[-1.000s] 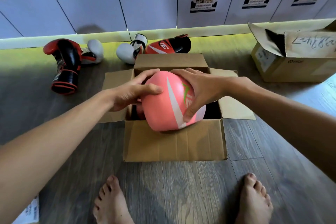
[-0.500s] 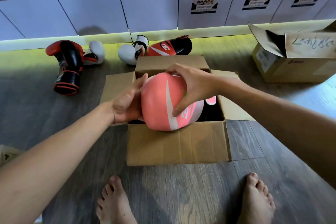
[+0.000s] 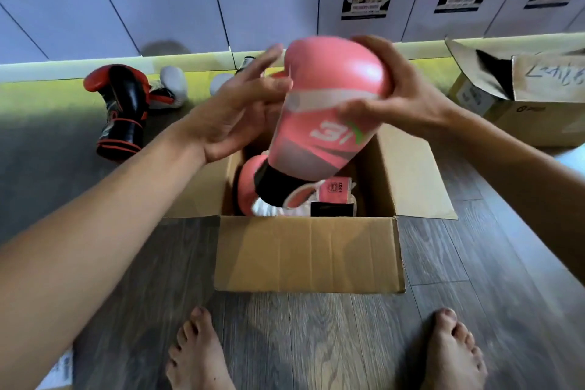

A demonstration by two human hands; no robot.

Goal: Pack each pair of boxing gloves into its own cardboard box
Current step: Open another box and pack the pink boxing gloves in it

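Running along the far wall, a row of numbered lockers (image 3: 177, 3) backs a wood-look floor (image 3: 126, 310), where an open cardboard box (image 3: 310, 256) sits just ahead of two bare feet. A second cardboard box (image 3: 522, 98), also open, stands well apart at the right edge, cut off by the frame. Above the near box a pink boxing glove (image 3: 326, 104) hangs cuff-down, its black cuff dipping inside. The right hand (image 3: 399, 95) clasps the padded end, fingers curled around it. The left hand (image 3: 240, 108) sits at the glove's other side with fingers spread; blur keeps me from telling whether it touches. A second pink glove (image 3: 250, 187) already lies in the box, against its left wall. A black-and-red glove (image 3: 122, 111) lies on the floor to the left, with white gloves (image 3: 171, 82) beside it, partly hidden behind the arm.

The likely trouble is fit: the loose strap (image 3: 332, 193) could fold under, or the glove could jam on its mate and stand proud of the flaps. The box's bottom is hidden.
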